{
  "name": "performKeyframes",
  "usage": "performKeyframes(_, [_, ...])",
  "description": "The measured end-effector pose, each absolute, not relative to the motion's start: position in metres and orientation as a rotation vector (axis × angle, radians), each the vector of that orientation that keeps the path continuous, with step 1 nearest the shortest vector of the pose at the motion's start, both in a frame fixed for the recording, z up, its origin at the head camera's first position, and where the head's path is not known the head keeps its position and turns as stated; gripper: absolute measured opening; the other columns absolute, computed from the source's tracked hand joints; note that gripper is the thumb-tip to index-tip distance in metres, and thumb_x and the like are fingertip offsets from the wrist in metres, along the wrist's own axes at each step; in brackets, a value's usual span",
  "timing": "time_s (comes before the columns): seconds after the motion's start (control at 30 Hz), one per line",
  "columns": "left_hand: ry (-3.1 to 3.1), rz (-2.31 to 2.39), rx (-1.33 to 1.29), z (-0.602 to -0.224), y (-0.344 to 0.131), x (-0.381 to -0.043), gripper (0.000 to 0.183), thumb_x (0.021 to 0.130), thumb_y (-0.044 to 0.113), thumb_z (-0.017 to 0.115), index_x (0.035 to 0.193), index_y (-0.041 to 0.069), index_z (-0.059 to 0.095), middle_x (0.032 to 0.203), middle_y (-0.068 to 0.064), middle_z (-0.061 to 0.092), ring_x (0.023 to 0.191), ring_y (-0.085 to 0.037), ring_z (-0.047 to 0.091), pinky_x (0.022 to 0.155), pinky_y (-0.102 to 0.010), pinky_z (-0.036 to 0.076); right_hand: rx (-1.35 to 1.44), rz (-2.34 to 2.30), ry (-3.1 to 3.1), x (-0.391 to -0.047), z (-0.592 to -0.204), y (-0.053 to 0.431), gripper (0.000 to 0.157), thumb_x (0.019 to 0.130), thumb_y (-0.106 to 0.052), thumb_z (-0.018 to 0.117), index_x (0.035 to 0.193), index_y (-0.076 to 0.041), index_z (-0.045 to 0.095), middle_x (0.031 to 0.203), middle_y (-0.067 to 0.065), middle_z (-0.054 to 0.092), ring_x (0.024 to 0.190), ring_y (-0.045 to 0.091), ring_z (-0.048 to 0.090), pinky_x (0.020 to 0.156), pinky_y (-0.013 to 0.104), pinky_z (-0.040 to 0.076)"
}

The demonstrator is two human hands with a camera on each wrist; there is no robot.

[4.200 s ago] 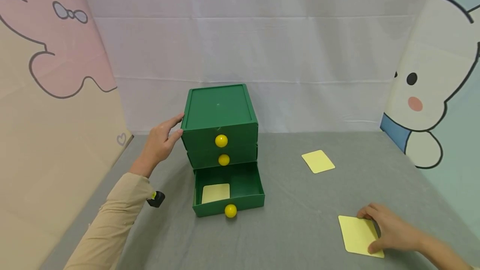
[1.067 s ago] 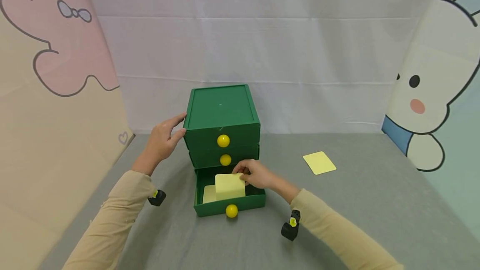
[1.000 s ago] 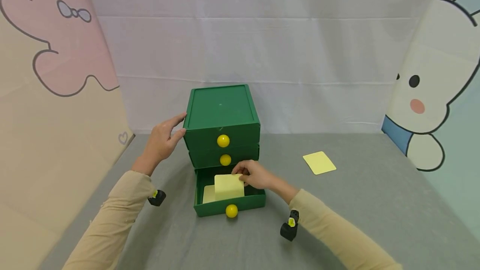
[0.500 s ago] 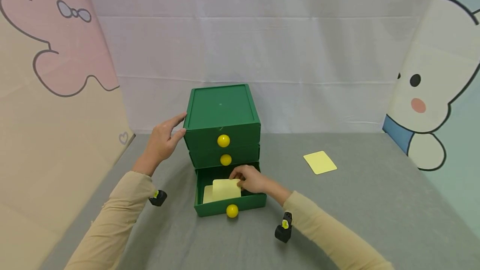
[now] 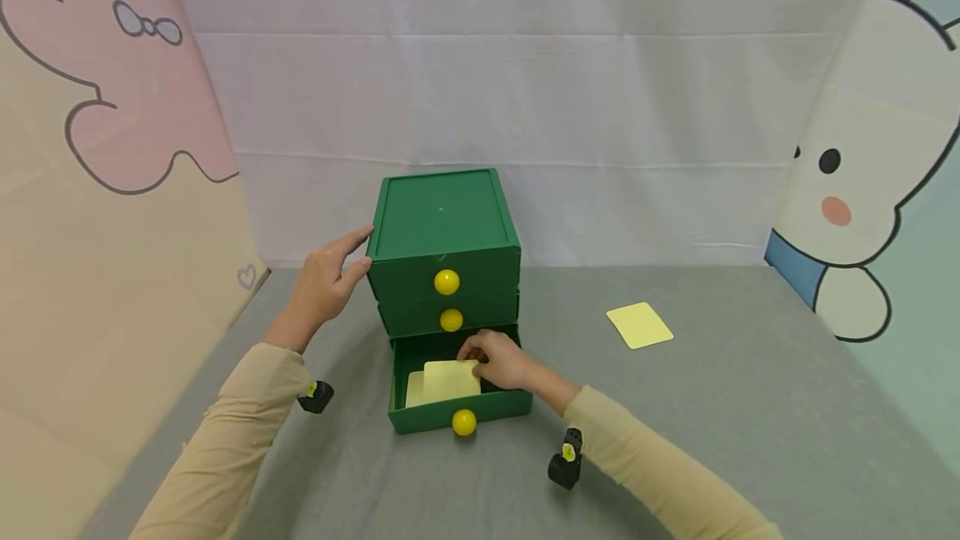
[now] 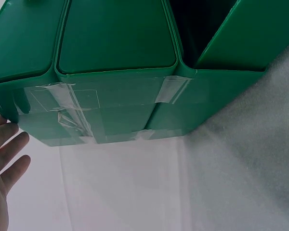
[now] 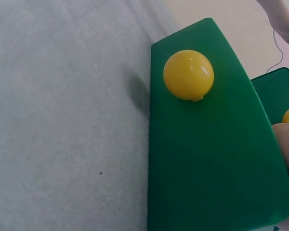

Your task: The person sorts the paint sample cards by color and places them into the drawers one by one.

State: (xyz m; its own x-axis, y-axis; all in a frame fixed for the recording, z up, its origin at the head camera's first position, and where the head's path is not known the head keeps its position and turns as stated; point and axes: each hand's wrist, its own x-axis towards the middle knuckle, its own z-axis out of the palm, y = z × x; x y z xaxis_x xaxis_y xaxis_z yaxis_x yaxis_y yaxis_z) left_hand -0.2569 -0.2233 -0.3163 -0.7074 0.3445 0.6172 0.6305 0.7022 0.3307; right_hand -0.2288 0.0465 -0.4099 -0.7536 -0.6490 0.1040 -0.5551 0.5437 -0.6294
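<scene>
A green three-drawer box (image 5: 442,211) with yellow ball knobs stands on the grey cloth. Its bottom drawer (image 5: 498,403) is pulled out. Inside lies one pale yellow card, mostly covered by a second yellow card (image 5: 450,380), whose right edge my right hand (image 5: 501,359) pinches between thumb and fingers. My left hand (image 5: 321,286) touches the box's upper left side with its fingertips, the fingers fairly straight in the left wrist view. In the right wrist view the drawer's front and its yellow knob (image 7: 188,75) hide most of the right hand.
Another yellow card (image 5: 640,325) lies flat on the grey cloth (image 5: 712,407), right of the box. A white curtain (image 5: 600,107) hangs behind, with cartoon-printed panels on both sides. Clear tape (image 6: 74,110) runs along the box's side.
My right hand has picked the near card up off the cloth at right and carried it left into the bottom drawer, lowering it over the last second. The left hand stays on the box.
</scene>
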Motion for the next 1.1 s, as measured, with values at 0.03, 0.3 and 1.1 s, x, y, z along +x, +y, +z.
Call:
performKeyframes(0.03, [-2.388, -0.729, -0.747, -0.316, -0.223, -0.257, 0.044, 0.092, 0.016, 0.045, 0.131, -0.004, 0.045, 0.126, -0.023, 0.051, 0.113, -0.038, 0.049, 0.093, -0.052, 0.038, -1.044, -0.999, 2.631, -0.229, -0.41, 0.047, 0.022, 0.079, 0.009, 0.059, 0.098, 0.0, 0.065, 0.092, 0.01, 0.06, 0.083, 0.022, 0.056, 0.072, 0.031, 0.048])
performKeyframes(0.3, [-2.409, -0.726, -0.736, -0.317, -0.223, -0.256, 0.044, 0.093, 0.019, 0.044, 0.132, -0.003, 0.045, 0.127, -0.023, 0.05, 0.114, -0.037, 0.049, 0.094, -0.052, 0.038, -1.145, -1.054, 2.549, -0.227, -0.397, 0.061, 0.022, 0.081, 0.008, 0.058, 0.102, 0.005, 0.063, 0.099, 0.015, 0.06, 0.088, 0.026, 0.058, 0.077, 0.029, 0.049])
performKeyframes(1.1, [-2.41, -0.717, -0.736, -0.316, -0.223, -0.258, 0.045, 0.094, 0.022, 0.043, 0.132, -0.003, 0.045, 0.128, -0.022, 0.05, 0.115, -0.037, 0.048, 0.094, -0.052, 0.038, -0.729, -1.085, 2.854, -0.243, -0.373, 0.23, 0.043, 0.081, -0.017, 0.067, 0.115, 0.006, 0.054, 0.103, 0.019, 0.056, 0.093, 0.033, 0.053, 0.077, 0.044, 0.046])
